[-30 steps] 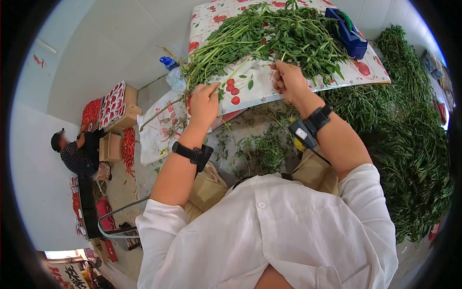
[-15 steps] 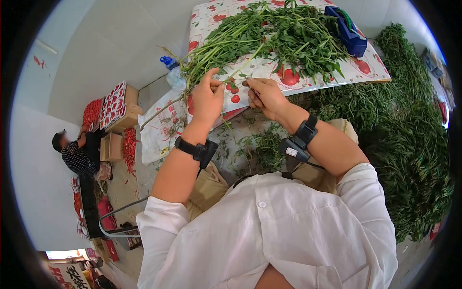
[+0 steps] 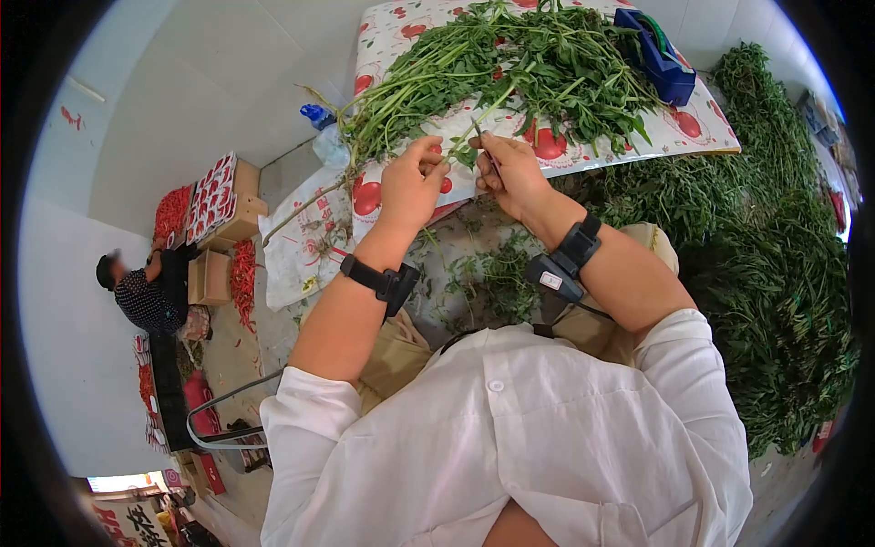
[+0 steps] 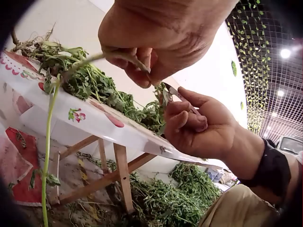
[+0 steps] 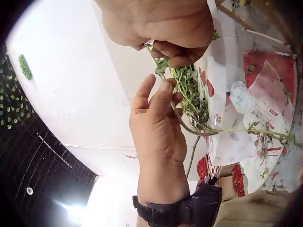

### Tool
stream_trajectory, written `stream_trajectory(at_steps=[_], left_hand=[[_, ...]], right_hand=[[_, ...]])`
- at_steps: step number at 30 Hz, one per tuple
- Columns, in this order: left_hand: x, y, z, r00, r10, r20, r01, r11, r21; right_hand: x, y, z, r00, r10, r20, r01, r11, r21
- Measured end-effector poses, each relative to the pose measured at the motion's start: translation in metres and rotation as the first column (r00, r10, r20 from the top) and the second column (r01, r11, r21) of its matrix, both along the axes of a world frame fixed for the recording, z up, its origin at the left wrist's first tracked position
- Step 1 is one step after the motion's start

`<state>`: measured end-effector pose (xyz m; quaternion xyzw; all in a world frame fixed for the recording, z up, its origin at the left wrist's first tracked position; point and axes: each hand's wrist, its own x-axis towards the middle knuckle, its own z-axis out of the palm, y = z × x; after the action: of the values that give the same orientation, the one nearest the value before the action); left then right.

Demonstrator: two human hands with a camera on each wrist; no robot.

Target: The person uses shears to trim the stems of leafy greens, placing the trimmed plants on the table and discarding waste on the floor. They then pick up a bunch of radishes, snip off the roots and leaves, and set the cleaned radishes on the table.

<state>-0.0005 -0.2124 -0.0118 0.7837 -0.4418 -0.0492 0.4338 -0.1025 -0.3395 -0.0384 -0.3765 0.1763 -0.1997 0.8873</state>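
In the head view my left hand [image 3: 410, 182] is over the near left part of the tabletop. Its thumb and fingers pinch a green stem [image 4: 49, 142], whose long end hangs down in the left wrist view. My right hand [image 3: 515, 178] is close beside it on the right, fingers curled round a small knife [image 4: 175, 92]. The blade points toward the left fingertips. Leaves [image 5: 162, 64] on the stem show between the two hands. A heap of leafy stems [image 3: 565, 55] lies just beyond them on the cherry-patterned tablecloth [image 3: 670, 146].
A blue tape dispenser [image 3: 670, 77] stands at the table's right. Cut greens [image 3: 775, 310] cover the floor on that side. At left, a seated person [image 3: 150, 296] is near cardboard boxes [image 3: 210, 278] and red chillies [image 3: 243, 283]. A blue-topped item [image 3: 319, 117] is beyond the table's left edge.
My right hand has come left and nearer from the heap's front edge to beside my left hand. My left hand has shifted slightly right with the stem.
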Motion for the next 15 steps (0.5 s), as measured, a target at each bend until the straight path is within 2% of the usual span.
stream_trajectory(at_steps=[5, 8, 11, 14, 15], left_hand=[[0.009, 0.005, -0.013, 0.996, -0.015, -0.083, 0.017, 1.000, 0.021], [0.014, 0.010, -0.018, 0.998, -0.013, -0.061, 0.021, 0.990, 0.143], [0.015, 0.011, -0.022, 0.995, 0.007, -0.100, 0.008, 0.989, 0.148], [0.013, 0.008, -0.016, 0.957, 0.071, -0.281, -0.065, 0.997, 0.030], [0.011, 0.007, -0.013, 0.955, 0.092, -0.283, -0.089, 0.996, 0.024]], right_hand=[[-0.002, -0.008, 0.000, 0.996, -0.079, 0.043, 0.076, 0.995, 0.070], [0.000, -0.014, -0.001, 0.992, -0.114, 0.050, 0.109, 0.988, 0.105], [0.001, -0.019, -0.005, 0.987, -0.148, 0.057, 0.141, 0.984, 0.112], [-0.001, -0.016, -0.009, 0.987, -0.155, 0.046, 0.151, 0.985, 0.084], [-0.003, -0.010, -0.011, 0.989, -0.145, 0.036, 0.143, 0.988, 0.055]])
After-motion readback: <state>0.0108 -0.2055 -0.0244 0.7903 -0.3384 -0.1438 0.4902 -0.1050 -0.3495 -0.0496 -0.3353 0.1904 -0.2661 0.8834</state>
